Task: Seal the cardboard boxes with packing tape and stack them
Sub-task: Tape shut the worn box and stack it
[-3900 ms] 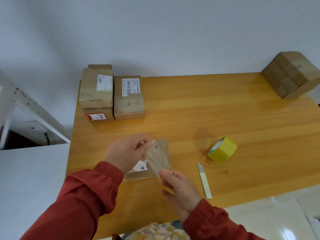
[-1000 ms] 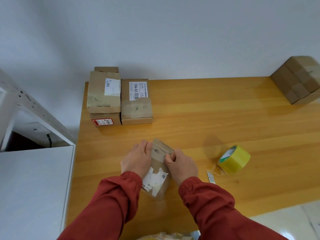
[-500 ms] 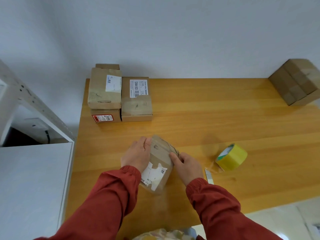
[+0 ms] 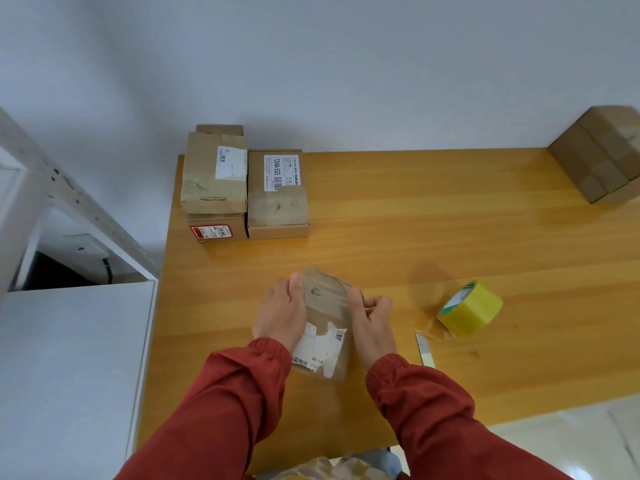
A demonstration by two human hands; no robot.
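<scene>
A small cardboard box [image 4: 323,318] with a torn white label lies on the wooden table [image 4: 415,230] in front of me, clear tape across its far end. My left hand [image 4: 282,315] presses flat against the box's left side. My right hand [image 4: 372,322] grips its right side, fingers curled at the taped corner. A yellow roll of packing tape [image 4: 472,308] lies to the right of the box, apart from both hands. At the far left, a stack of taped boxes [image 4: 214,174] stands beside another box [image 4: 277,195].
A utility knife [image 4: 425,349] lies just right of my right wrist. Larger stacked cardboard boxes [image 4: 602,157] sit at the table's far right corner. A white cabinet [image 4: 72,358] and white frame [image 4: 69,188] border the table on the left.
A few seconds ago I held a strip of tape above the box; it now lies on the box. Both hands press against the box's sides, and the box has turned slightly.
</scene>
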